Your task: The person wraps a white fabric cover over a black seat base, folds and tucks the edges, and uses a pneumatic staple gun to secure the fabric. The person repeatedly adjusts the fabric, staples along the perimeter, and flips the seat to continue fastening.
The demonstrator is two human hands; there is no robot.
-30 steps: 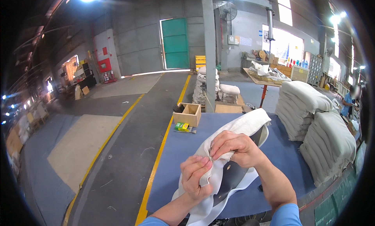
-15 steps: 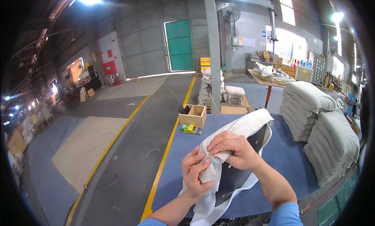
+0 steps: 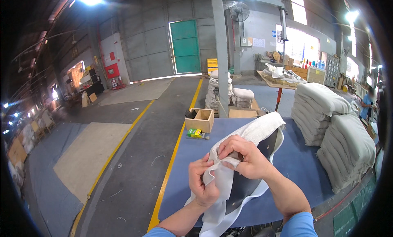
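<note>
A cushion piece with a light grey fabric cover (image 3: 264, 126) stands tilted over the blue tabletop (image 3: 294, 183) in front of me. Its dark backing panel (image 3: 242, 190) has small holes, and white padding (image 3: 217, 214) hangs along its edges. With closed fingers, my left hand (image 3: 202, 181) grips the fabric's near edge. My right hand (image 3: 245, 157) pinches a fold of the same fabric just to the right, fingertips close to the left hand's. The fabric between the hands is bunched, and the fingers partly hide it.
A divided wooden box (image 3: 199, 120) sits at the table's far left corner, beside a small green and yellow carton (image 3: 195, 133). Stacked grey padded cushions (image 3: 348, 151) stand on the right. A grey post (image 3: 222, 52) rises behind the table. A person in blue (image 3: 365, 106) is at far right.
My left hand has turned and its fingers have curled in, so the fabric flap that hung over its thumb is now folded down. The right hand keeps its pinch nearly in place.
</note>
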